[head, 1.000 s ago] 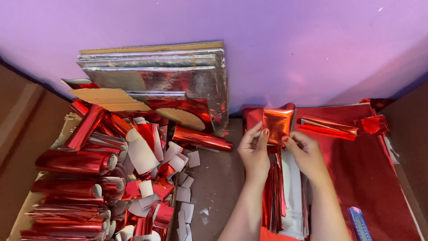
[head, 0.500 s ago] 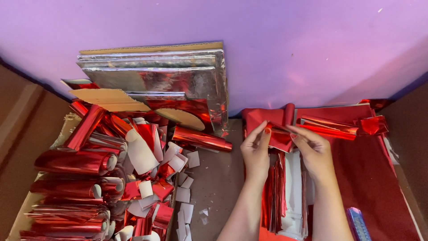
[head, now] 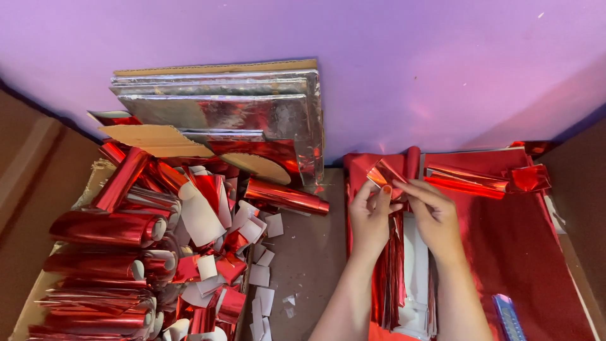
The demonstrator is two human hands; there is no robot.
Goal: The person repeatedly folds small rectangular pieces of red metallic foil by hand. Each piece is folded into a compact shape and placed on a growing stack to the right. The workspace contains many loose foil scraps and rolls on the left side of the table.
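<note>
My left hand (head: 368, 218) and my right hand (head: 434, 215) meet over a small folded piece of red foil (head: 386, 173), each pinching it with the fingertips. The piece is held just above a stack of long red foil strips (head: 394, 278) that lies lengthwise between my forearms, with a white strip (head: 418, 271) beside it. A large red foil sheet (head: 524, 252) spreads out under and to the right of my right hand.
Several red foil rolls (head: 107, 227) and scattered white and red scraps (head: 252, 252) pile up at the left. Silver foil-covered boards (head: 233, 113) lean against the purple wall (head: 442, 63). A single red roll (head: 287, 196) lies near the boards. A blue object (head: 508, 316) sits at bottom right.
The folded red foil piece has been lowered and turned from upright to slanted, and both hands shifted slightly, with the fingertips now closer together on it.
</note>
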